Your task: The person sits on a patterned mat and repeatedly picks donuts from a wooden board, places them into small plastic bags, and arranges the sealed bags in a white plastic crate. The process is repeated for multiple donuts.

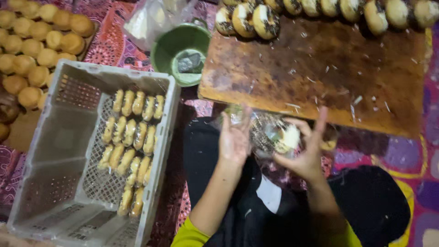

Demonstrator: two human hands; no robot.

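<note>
grip: both hands [235,137] [304,151] closed on bagged doughnut [276,136] (blurred); beside crate [68,137]

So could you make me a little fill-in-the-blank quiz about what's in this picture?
1. The wrapped pastries stand in rows inside a grey plastic ____.
2. Both hands, left hand and right hand, hold a pastry in a clear ____.
3. The sprinkled donuts line the far edge of a brown wooden ____.
4. The bucket between crate and board is ____ in colour.

Missing words: crate; bag; board; green
</note>
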